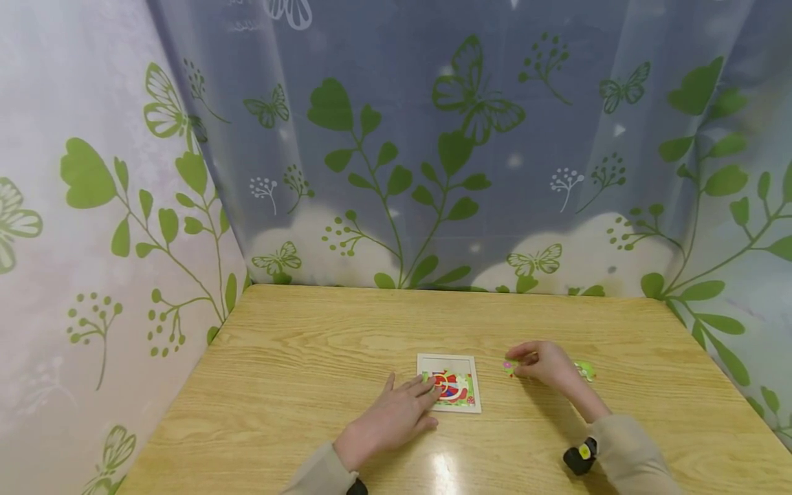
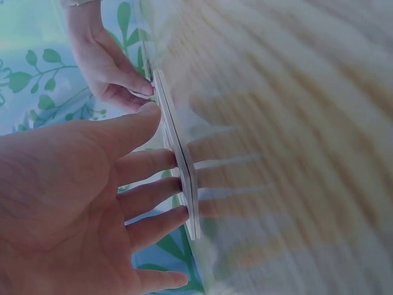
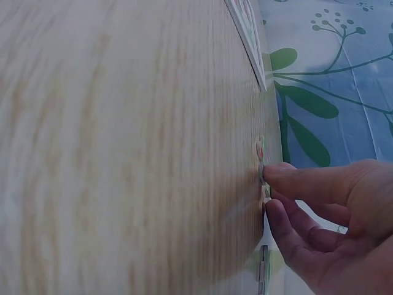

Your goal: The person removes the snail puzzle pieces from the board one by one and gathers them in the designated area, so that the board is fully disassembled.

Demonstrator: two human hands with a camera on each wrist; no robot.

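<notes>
A square jigsaw puzzle in a white frame [image 1: 447, 364] lies on the table, its lower part filled with red, white and green pieces and its upper part pale. My left hand [image 1: 399, 412] rests on its left side with fingers stretched over the picture. In the left wrist view these fingers reach the edge of the puzzle board [image 2: 178, 147]. To the right of the frame, my right hand [image 1: 551, 368] pinches a green and pink puzzle piece [image 1: 509, 366] between thumb and fingers, low at the tabletop. The right wrist view shows that piece [image 3: 260, 150] edge-on, partly hidden by the fingertips.
Another green puzzle piece [image 1: 584, 371] lies on the table just right of the right wrist. The wooden table [image 1: 309, 337] ends at a patterned curtain [image 1: 396, 206] at the back, with more curtain at both sides.
</notes>
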